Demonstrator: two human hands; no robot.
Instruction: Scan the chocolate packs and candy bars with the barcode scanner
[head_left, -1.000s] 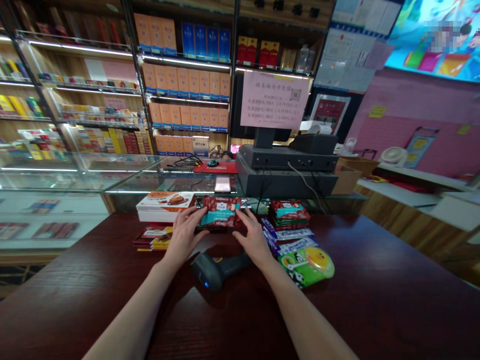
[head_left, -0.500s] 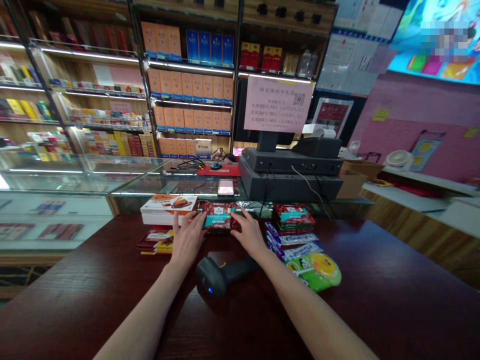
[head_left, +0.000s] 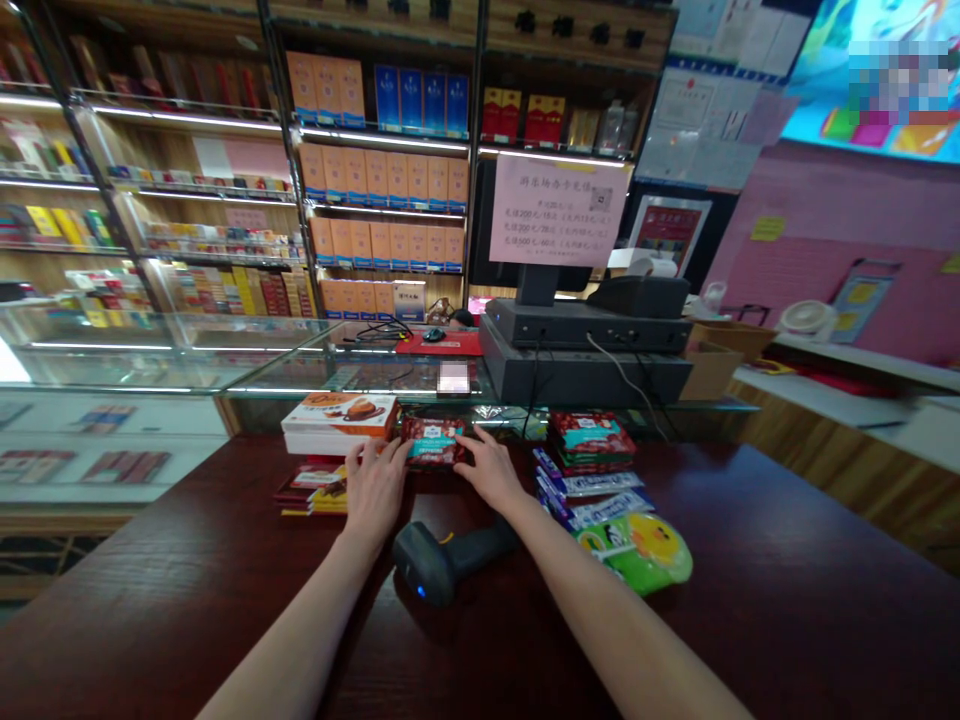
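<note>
A red-brown and teal chocolate bar point(head_left: 435, 440) lies flat near the far edge of the counter, with its printed face up. My left hand point(head_left: 375, 490) is at its left end, fingertips on the edge. At the right end, the thumb and fingers of my right hand point(head_left: 491, 470) hold the other edge. Between my forearms a dark barcode scanner point(head_left: 431, 570) rests on the wood, its blue light lit. Left of my left hand, a white and orange box point(head_left: 341, 425) sits above some red and yellow packs point(head_left: 315, 487).
A stack of similar chocolate bars point(head_left: 592, 437) stands to the right. Nearer lie several blue and white packs point(head_left: 604, 490) and a green pouch with a yellow duck point(head_left: 652, 555). Behind are a glass display case point(head_left: 360, 365), a cash register point(head_left: 585, 365) and stocked shelves.
The chocolate bar has shifted slightly left and towards me, with both hands still at its ends. The right hand's fingers have drawn in a little. The view has tilted slightly.
</note>
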